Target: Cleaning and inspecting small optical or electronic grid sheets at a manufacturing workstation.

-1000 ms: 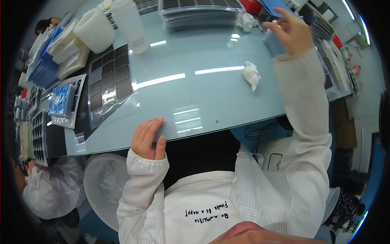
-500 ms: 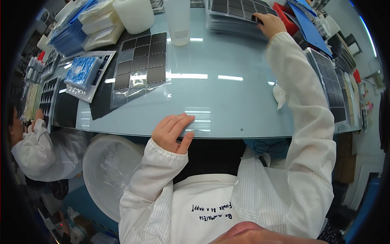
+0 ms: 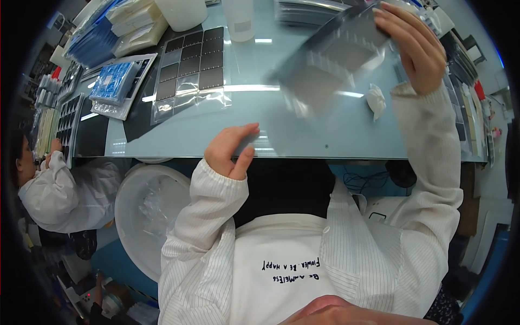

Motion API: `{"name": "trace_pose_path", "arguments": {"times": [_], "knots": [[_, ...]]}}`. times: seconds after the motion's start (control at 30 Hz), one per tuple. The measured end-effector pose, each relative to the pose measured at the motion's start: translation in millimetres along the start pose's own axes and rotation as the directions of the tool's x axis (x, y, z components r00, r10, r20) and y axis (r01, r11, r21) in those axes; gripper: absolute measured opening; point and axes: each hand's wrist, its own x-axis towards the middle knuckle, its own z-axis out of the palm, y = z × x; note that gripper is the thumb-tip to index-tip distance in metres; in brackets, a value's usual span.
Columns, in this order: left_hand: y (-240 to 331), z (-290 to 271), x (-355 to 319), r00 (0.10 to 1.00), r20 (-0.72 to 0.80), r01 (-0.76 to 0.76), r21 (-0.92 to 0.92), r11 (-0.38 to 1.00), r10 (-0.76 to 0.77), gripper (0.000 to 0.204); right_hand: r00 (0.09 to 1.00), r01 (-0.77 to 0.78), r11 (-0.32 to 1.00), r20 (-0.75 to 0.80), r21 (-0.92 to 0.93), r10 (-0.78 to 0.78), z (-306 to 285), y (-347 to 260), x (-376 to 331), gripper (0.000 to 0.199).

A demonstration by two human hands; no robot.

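Note:
My right hand (image 3: 413,50) grips one end of a clear plastic bag holding dark square tiles (image 3: 325,76), lifted and blurred above the pale blue table (image 3: 303,135). My left hand (image 3: 232,150) hovers open at the table's near edge, fingers apart, holding nothing, just below the bag's lower end. A second clear bag of dark tiles (image 3: 192,70) lies flat on the table to the left. A stack of similar dark sheets (image 3: 309,11) sits at the far edge.
A crumpled white wipe (image 3: 375,101) lies near my right wrist. A white bottle (image 3: 239,20), white tubs (image 3: 181,12), and trays with blue parts (image 3: 112,82) stand at the back left. A round white bin (image 3: 151,211) sits below the table. Another person in white (image 3: 65,189) works at left.
My right hand has pulled a bag of dark tiles off the far stack and brought it toward me over the table. My left hand has lifted slightly off the table edge.

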Motion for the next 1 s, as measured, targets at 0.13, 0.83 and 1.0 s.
{"name": "trace_pose_path", "arguments": {"times": [0.13,0.83,1.0], "knots": [[-10.0,5.1,2.9,0.998,-0.052,0.007,-0.164,0.986,-0.016,0.047,0.995,0.088,0.995,0.037,0.037,-0.090,-44.8,-54.7,6.2,0.018],[32.7,4.6,6.1,0.938,-0.325,-0.103,-0.601,0.793,-0.124,0.035,0.917,-0.359,0.898,-0.081,0.256,0.390,-18.9,-168.0,-82.6,0.018],[29.8,9.3,3.7,0.953,-0.301,-0.139,-0.564,0.814,-0.046,0.038,0.397,-0.678,0.190,0.137,0.711,0.907,-6.1,-191.3,-73.8,0.043]]}}
